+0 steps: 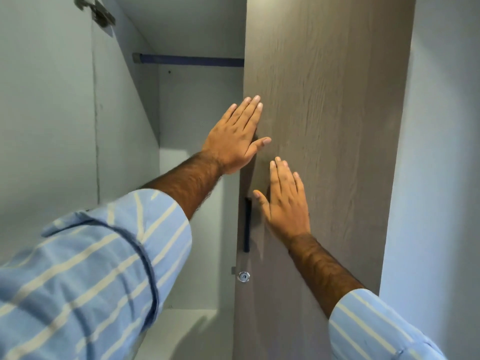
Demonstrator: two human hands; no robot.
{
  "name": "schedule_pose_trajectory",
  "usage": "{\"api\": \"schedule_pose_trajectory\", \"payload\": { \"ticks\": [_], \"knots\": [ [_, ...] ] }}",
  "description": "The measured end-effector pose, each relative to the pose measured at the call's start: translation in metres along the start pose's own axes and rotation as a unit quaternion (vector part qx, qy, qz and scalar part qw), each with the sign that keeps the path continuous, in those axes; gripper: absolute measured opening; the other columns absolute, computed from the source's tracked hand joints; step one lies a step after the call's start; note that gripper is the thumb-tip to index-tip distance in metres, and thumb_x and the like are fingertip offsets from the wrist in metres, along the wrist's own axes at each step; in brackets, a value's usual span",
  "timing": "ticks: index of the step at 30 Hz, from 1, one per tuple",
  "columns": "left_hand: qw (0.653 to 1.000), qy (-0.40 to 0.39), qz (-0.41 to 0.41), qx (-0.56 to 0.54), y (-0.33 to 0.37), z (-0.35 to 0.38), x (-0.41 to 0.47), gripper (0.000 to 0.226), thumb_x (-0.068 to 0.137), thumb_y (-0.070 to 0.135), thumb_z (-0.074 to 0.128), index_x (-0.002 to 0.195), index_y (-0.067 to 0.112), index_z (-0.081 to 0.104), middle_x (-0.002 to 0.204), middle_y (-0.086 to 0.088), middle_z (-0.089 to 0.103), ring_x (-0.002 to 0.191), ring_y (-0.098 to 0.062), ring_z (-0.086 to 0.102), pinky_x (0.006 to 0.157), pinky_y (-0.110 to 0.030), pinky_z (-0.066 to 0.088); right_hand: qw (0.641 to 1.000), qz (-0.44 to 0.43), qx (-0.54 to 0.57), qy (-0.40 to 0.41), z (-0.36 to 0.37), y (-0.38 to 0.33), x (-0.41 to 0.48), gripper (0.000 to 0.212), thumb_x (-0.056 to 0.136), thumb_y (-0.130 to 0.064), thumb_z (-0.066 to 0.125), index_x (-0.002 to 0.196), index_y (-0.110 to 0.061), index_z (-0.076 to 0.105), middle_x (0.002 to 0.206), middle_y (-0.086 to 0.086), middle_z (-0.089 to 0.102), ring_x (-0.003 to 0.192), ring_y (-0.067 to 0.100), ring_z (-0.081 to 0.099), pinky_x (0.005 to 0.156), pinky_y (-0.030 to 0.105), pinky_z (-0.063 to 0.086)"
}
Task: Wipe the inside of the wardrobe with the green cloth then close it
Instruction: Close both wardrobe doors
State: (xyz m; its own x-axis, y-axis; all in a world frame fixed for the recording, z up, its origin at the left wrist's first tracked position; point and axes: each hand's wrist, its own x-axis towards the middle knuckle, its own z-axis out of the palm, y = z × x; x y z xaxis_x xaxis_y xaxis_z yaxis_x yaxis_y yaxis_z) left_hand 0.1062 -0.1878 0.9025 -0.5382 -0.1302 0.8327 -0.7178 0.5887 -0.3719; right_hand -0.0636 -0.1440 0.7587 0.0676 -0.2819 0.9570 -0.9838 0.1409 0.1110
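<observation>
Both hands lie flat on the outer face of the wood-grain door (pixel 324 126), fingers extended and gripping nothing. The left hand (pixel 235 136) sits at the door's free edge, above the handle (pixel 247 224). The right hand (pixel 285 201) sits lower, just right of the handle. Neither hand touches the handle.

Judgement: flat palms suit a push, not a pull. Placing both near the free edge, far from the hinge side, gives the most leverage, so this reads as the closing step of the task.

The door stands partly open. To its left the wardrobe interior (pixel 197 113) shows pale panels, a blue rail (pixel 189 60) high up, and a shelf (pixel 189 323) at the bottom. A second door panel (pixel 46 113) stands open at far left, with a hinge (pixel 94 10) near its top.

The lock (pixel 243 276) sits below the handle on the same edge. No key shows in it.

Not visible:
- The green cloth appears nowhere; neither hand holds it, and its location cannot be told.
- The door hides the right part of the interior and the rail's right end.
- The striped sleeves (pixel 91 276) cover the lower left interior.
- Whether the interior is wiped clean cannot be judged.
- Palm contact is inferred; the palms face away.
</observation>
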Motion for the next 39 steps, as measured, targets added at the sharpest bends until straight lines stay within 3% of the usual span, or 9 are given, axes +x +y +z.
{"api": "schedule_pose_trajectory", "payload": {
  "ticks": [3,8,15,19,22,26,30,35,39],
  "knots": [
    [0.997,0.035,-0.072,-0.011,-0.014,-0.026,-0.043,0.08,0.106,0.058,0.025,0.163,0.004,0.011,0.174,-0.012,0.007,0.162,-0.025,0.004,0.132,-0.043,0.007,0.998,-0.063,0.025,0.008,-0.021,-0.017,0.024,0.074,0.109,-0.053,0.031,0.165,-0.005,0.024,0.175,0.012,0.018,0.164,0.027,0.016,0.132,0.05,0.019],
    [0.965,0.128,-0.227,0.028,-0.05,-0.11,-0.136,0.081,0.106,0.058,0.025,0.161,-0.001,0.017,0.171,-0.019,0.014,0.16,-0.032,0.012,0.13,-0.045,0.013,0.98,-0.166,0.098,0.052,-0.063,-0.1,0.071,0.075,0.11,-0.053,0.032,0.166,-0.004,0.021,0.175,0.014,0.016,0.164,0.028,0.014,0.132,0.05,0.017],
    [0.905,0.257,-0.319,0.117,-0.086,-0.233,-0.294,0.075,0.109,0.049,0.03,0.161,-0.003,0.013,0.171,-0.023,0.011,0.161,-0.034,0.008,0.131,-0.049,0.011,0.888,-0.33,0.237,0.214,-0.147,-0.294,0.127,0.076,0.109,-0.055,0.038,0.164,-0.003,0.026,0.173,0.018,0.023,0.163,0.03,0.018,0.131,0.051,0.02],
    [0.887,0.237,-0.382,0.106,-0.114,-0.256,-0.355,0.077,0.108,0.054,0.024,0.163,0.004,0.006,0.174,-0.015,0.003,0.162,-0.026,0.0,0.132,-0.043,0.006,0.835,-0.412,0.258,0.257,-0.192,-0.393,0.144,0.076,0.108,-0.057,0.032,0.162,-0.003,0.032,0.17,0.02,0.03,0.161,0.032,0.025,0.131,0.05,0.02],
    [0.873,0.184,-0.448,0.053,-0.133,-0.25,-0.377,0.084,0.102,0.066,0.013,0.164,0.01,0.0,0.174,-0.008,-0.005,0.162,-0.02,-0.005,0.131,-0.047,0.009,0.828,-0.461,0.222,0.232,-0.203,-0.439,0.145,0.075,0.109,-0.058,0.03,0.162,-0.005,0.033,0.17,0.018,0.03,0.16,0.032,0.027,0.13,0.051,0.021],
    [0.882,0.148,-0.447,-0.024,-0.141,-0.23,-0.39,0.096,0.094,0.079,0.004,0.165,0.015,0.001,0.175,-0.002,-0.005,0.161,-0.016,-0.004,0.132,-0.042,0.007,0.852,-0.473,0.157,0.162,-0.193,-0.454,0.136,0.077,0.108,-0.061,0.024,0.165,-0.009,0.028,0.174,0.012,0.023,0.163,0.028,0.019,0.131,0.049,0.018],
    [0.875,0.177,-0.438,-0.107,-0.138,-0.219,-0.39,0.094,0.094,0.079,0.011,0.165,0.02,-0.001,0.174,0.005,-0.007,0.161,-0.013,-0.003,0.128,-0.032,0.007,0.866,-0.455,0.138,0.156,-0.189,-0.45,0.132,0.075,0.108,-0.06,0.029,0.16,-0.007,0.04,0.17,0.013,0.033,0.161,0.029,0.026,0.131,0.05,0.021],
    [0.878,0.186,-0.415,-0.147,-0.115,-0.217,-0.382,0.089,0.098,0.073,0.015,0.165,0.016,-0.002,0.175,0.002,-0.007,0.161,-0.013,-0.005,0.131,-0.044,0.013,0.871,-0.441,0.122,0.178,-0.195,-0.427,0.128,0.072,0.107,-0.06,0.034,0.153,-0.008,0.052,0.164,0.014,0.044,0.156,0.03,0.037,0.131,0.049,0.023],
    [0.89,0.169,-0.374,-0.197,-0.073,-0.215,-0.365,0.091,0.1,0.07,0.019,0.164,0.009,0.001,0.175,-0.003,-0.005,0.162,-0.017,-0.005,0.131,-0.04,0.009,0.873,-0.433,0.124,0.187,-0.199,-0.378,0.118,0.064,0.108,-0.055,0.04,0.147,-0.007,0.06,0.159,0.015,0.051,0.153,0.034,0.041,0.129,0.053,0.025]
  ]
}}
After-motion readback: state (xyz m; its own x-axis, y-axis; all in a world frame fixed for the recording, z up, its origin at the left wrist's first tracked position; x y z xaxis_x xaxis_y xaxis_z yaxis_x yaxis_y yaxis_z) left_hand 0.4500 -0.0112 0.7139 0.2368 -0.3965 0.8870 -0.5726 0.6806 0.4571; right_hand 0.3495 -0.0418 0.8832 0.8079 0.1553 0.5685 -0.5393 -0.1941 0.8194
